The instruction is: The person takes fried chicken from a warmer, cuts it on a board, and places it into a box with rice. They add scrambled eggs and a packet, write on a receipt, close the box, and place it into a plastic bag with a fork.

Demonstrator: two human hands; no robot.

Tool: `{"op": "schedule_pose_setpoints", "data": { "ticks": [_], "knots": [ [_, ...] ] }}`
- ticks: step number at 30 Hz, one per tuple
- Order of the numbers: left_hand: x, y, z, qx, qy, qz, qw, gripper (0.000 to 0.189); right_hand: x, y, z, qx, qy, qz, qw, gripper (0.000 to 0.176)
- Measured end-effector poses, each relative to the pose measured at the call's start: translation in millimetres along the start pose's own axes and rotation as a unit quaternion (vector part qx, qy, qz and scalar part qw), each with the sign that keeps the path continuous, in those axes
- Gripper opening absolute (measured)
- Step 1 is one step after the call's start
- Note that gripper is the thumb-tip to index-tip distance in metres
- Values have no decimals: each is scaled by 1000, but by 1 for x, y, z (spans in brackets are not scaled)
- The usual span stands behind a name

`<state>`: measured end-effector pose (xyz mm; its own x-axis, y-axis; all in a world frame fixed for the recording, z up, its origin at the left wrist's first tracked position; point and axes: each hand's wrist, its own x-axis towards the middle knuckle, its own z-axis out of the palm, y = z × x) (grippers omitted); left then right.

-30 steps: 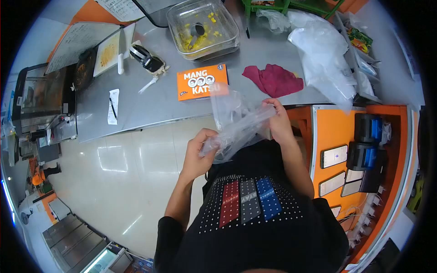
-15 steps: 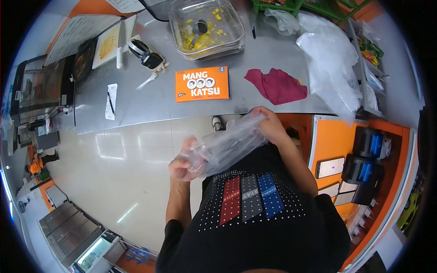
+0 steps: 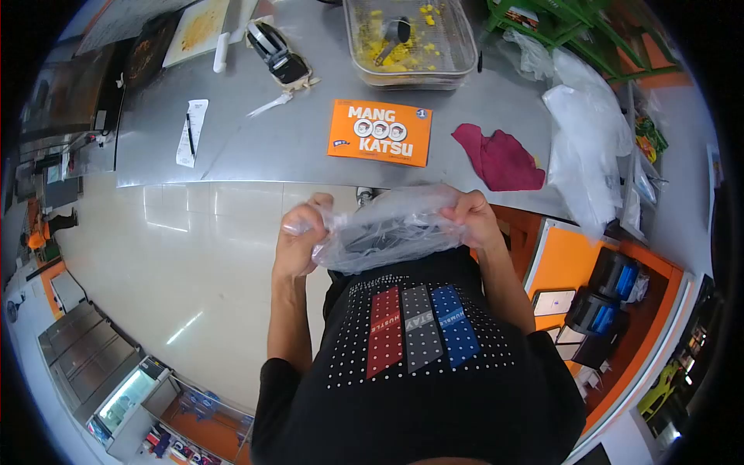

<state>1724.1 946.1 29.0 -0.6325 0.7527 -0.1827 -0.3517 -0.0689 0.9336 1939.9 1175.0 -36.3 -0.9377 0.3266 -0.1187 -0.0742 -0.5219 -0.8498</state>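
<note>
A clear plastic bag point(image 3: 391, 232) is stretched between my two hands, in front of my body and just off the table's front edge. My left hand point(image 3: 302, 236) is closed on the bag's left end. At its right end, my right hand point(image 3: 474, 221) grips the plastic. Beyond the bag, an orange box point(image 3: 380, 133) marked "MANG KATSU" lies flat on the metal table point(image 3: 263, 151). To the right of the box is a crumpled dark red cloth point(image 3: 500, 159).
A clear container point(image 3: 415, 46) with yellow bits and a black scoop stands behind the box. Farther left are a black tape dispenser point(image 3: 277, 58), a receipt point(image 3: 191, 132) with a pen, and a knife point(image 3: 222, 53). White plastic bags point(image 3: 589, 132) lie at the right.
The bag is now held more level and spread wider between my hands. My left hand has risen. The camera view has shifted, so the table things appear farther right.
</note>
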Motion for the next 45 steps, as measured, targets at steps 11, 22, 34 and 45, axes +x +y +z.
{"op": "schedule_pose_setpoints", "data": {
  "ticks": [11,22,34,45],
  "knots": [
    [27,2,6,736,86,-49,669,80,38,-30,84,-682,112,76,719,55],
    [36,41,-68,676,-70,-119,724,74,122,-43,35,-745,70,-27,663,89],
    [102,18,-62,599,-268,-40,753,50,22,-103,21,-644,275,28,714,95],
    [145,-39,-34,423,-385,75,817,61,65,-14,106,-349,235,-171,891,106]
  ]
}}
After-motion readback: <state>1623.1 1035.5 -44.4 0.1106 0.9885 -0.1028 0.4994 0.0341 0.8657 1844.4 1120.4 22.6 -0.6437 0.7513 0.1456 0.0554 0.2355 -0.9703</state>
